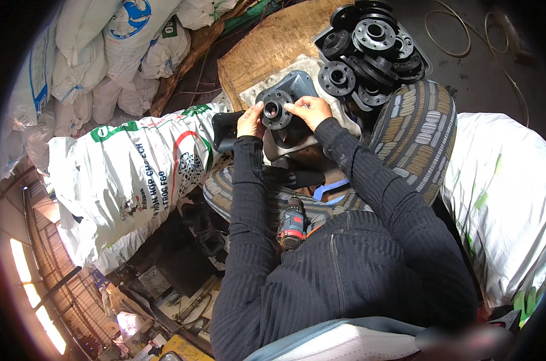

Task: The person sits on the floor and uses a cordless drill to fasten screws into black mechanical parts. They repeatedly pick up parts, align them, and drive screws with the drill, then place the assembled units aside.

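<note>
A round black flange (276, 111) with a raised central hub and a ring of small holes faces up between my hands. My left hand (251, 123) grips its left edge with thumb and fingers. At its right edge, the fingers of my right hand (311, 112) are closed in a pinch; whatever is between the fingertips is too small to make out. Behind and partly under the flange is a dark grey, square-cornered plate or housing (300, 83), resting on a pale cloth (258, 90). A black box-like part (225, 130) sits left of my left hand.
Several black flanges (375, 34) are heaped in a grey tray at the back right, beside a wooden board (273, 43). A red-and-black cordless drill (293, 222) lies against my lap. White sacks (134, 171) stand left and right. Thin hose or wire (447, 36) coils on the floor.
</note>
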`<state>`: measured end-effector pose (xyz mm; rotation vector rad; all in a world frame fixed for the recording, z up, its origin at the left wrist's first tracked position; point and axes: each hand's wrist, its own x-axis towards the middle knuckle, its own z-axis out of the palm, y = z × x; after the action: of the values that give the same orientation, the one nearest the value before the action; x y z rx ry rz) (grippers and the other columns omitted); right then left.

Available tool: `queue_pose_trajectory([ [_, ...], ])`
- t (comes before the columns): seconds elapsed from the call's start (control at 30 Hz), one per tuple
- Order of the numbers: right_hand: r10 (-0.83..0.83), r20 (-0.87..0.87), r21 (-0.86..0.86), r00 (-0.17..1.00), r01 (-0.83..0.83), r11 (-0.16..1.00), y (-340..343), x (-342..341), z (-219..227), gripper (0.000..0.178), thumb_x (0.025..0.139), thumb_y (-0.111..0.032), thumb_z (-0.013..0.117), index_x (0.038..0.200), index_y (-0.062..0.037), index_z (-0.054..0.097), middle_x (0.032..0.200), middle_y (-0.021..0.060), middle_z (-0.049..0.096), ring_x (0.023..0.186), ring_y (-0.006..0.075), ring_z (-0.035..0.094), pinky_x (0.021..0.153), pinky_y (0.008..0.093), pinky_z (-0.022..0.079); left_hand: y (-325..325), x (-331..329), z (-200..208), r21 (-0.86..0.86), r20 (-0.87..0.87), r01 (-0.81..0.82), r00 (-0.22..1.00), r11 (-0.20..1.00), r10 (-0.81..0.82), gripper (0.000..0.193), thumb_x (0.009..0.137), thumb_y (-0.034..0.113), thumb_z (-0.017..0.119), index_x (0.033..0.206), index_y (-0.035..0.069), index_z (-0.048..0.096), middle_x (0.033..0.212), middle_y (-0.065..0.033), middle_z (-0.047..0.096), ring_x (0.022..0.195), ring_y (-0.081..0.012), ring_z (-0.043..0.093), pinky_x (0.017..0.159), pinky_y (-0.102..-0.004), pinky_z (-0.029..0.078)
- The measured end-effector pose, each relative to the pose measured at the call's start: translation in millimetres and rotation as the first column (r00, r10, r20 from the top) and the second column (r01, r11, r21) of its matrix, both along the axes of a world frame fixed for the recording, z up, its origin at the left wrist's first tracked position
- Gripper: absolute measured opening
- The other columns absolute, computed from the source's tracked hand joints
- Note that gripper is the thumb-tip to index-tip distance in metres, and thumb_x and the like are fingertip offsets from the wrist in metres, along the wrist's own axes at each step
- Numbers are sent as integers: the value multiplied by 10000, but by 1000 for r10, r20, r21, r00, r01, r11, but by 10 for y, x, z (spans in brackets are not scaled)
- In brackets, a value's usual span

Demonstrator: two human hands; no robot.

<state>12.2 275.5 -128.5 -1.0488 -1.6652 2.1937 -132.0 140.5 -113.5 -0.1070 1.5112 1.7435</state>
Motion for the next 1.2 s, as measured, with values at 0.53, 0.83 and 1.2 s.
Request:
queue_pose_trajectory([
  [0.53,-49,64,185,997,37,982,10,-53,-268,351,748,-366,744,732,-29,652,666,24,610,652,83,529,628,259,431,-106,95,-543,-267,-550,-149,835,952,-23,328,910,285,606,876,-33,677,771,11,615,720,-58,487,666,-223,427],
  [0.83,-59,22,83,998,57,995,2,-54,-321,396,717,-393,770,748,-21,638,646,9,552,626,83,480,580,263,414,-11,93,-575,-286,-588,-152,807,946,-48,282,902,248,623,905,-30,670,796,1,618,686,-59,508,622,-207,421],
  [1.2,-44,13,7,999,44,999,-33,-58,-222,340,727,-325,780,791,-22,639,681,-15,584,635,67,496,584,239,418,-169,291,259,-339,-287,-71,958,938,-31,362,917,240,589,1211,30,564,1000,-92,626,754,-117,593,686,-242,479],
])
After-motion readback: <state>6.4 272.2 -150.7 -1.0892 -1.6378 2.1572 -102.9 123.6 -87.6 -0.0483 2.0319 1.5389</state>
